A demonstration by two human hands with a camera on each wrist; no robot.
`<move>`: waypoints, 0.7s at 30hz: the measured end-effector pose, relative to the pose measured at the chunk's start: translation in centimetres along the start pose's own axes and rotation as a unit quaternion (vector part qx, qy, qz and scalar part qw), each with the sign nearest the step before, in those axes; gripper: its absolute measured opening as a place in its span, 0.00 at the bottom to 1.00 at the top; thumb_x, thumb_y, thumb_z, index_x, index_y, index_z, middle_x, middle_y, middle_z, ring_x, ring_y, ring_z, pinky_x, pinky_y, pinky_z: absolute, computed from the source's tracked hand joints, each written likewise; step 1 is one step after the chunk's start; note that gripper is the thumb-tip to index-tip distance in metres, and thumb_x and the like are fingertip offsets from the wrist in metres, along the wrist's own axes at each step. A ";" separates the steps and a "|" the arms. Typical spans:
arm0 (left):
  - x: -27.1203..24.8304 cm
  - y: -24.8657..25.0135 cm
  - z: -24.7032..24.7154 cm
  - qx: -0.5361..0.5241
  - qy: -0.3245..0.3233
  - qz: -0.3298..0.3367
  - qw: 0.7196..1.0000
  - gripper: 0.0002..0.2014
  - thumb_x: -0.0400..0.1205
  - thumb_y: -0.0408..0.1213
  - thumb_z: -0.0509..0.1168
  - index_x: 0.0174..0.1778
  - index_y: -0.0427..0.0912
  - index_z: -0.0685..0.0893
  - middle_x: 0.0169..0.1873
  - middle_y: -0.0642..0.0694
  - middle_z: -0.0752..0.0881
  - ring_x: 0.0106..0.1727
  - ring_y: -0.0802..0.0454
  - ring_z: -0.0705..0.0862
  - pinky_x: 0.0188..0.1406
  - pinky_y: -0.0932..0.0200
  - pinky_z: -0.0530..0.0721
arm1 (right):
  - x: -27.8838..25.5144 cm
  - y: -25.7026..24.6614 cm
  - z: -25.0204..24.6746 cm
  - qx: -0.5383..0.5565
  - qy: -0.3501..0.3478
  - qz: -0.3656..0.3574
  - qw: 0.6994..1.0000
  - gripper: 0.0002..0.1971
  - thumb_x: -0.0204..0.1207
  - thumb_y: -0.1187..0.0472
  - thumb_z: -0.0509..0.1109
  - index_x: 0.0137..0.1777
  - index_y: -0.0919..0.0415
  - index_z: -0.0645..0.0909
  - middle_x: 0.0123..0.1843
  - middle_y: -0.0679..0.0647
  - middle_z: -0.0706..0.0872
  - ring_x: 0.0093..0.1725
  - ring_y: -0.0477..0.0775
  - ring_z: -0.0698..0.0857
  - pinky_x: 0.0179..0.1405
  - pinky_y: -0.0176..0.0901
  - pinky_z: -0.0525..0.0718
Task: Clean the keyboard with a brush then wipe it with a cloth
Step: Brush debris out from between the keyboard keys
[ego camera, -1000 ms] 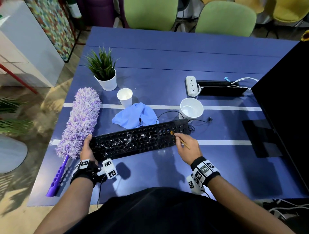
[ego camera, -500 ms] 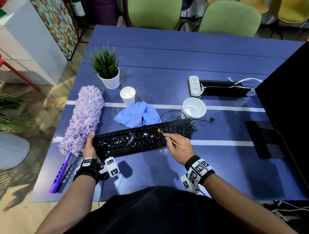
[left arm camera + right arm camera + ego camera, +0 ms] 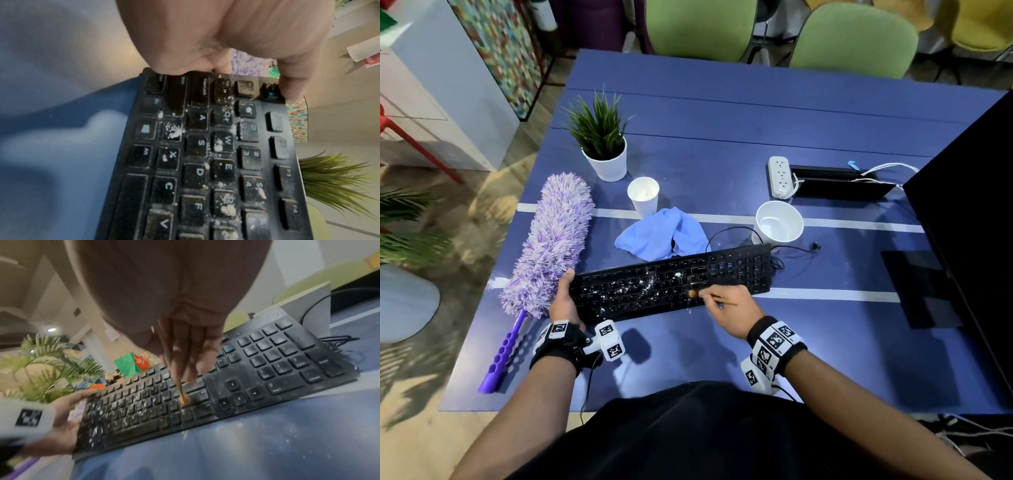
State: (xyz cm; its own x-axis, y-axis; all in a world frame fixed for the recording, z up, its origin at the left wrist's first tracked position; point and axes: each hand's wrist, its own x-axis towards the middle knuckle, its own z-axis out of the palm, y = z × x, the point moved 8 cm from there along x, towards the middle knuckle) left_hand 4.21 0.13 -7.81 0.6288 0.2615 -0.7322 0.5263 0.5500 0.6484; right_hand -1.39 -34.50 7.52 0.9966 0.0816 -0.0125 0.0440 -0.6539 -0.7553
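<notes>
A black keyboard point(image 3: 671, 284) lies slanted on the blue table point(image 3: 722, 137), its left and middle keys speckled with white crumbs point(image 3: 227, 209). My left hand point(image 3: 563, 294) grips its left end point(image 3: 205, 76), thumb over the top corner. My right hand point(image 3: 726, 306) pinches a thin wooden brush point(image 3: 717, 298). The brush's orange bristle tip point(image 3: 184, 400) touches the keys right of the middle. A crumpled light blue cloth point(image 3: 662, 236) lies just behind the keyboard.
A purple fluffy duster point(image 3: 551, 246) lies left of the keyboard. Behind it stand a potted plant point(image 3: 602, 140), a paper cup point(image 3: 643, 197) and a white bowl point(image 3: 779, 222). A power strip point(image 3: 780, 176) lies further back, and a dark monitor point(image 3: 969, 205) stands at the right.
My right hand and the brush have swept leftwards along the keyboard from its right part to just right of the middle. The left hand keeps its hold on the left end.
</notes>
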 end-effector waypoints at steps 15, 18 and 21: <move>0.3 0.0 -0.3 0.006 0.007 0.000 1.000 0.50 0.54 0.63 0.86 0.69 0.40 0.85 0.62 0.38 0.90 0.63 0.35 0.89 0.66 0.29 0.84 | 0.4 0.4 -1.2 0.027 0.027 0.052 0.998 0.10 0.81 0.56 0.65 0.51 0.56 0.89 0.42 0.53 0.93 0.39 0.49 0.89 0.45 0.44 0.88; 0.3 0.1 -0.3 0.004 0.004 0.002 1.000 0.51 0.54 0.64 0.85 0.70 0.39 0.84 0.65 0.37 0.88 0.65 0.34 0.88 0.66 0.30 0.84 | 0.4 -0.8 0.3 0.027 -0.016 0.012 0.999 0.11 0.81 0.58 0.66 0.57 0.58 0.87 0.47 0.53 0.92 0.42 0.46 0.88 0.47 0.39 0.85; -0.3 0.1 0.0 -0.002 0.001 0.007 1.000 0.52 0.53 0.64 0.85 0.70 0.39 0.84 0.63 0.37 0.89 0.63 0.34 0.88 0.65 0.29 0.84 | 0.2 -0.4 1.1 -0.010 -0.036 0.012 0.999 0.11 0.81 0.59 0.63 0.54 0.58 0.87 0.40 0.56 0.91 0.37 0.55 0.86 0.41 0.47 0.85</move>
State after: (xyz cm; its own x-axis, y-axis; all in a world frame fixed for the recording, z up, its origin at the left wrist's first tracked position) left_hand 4.12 0.10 -7.55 0.6350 0.2701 -0.7237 0.5161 0.5489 0.6576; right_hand -1.30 -33.37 7.09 0.9897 0.1201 -0.0785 0.0228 -0.6716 -0.7405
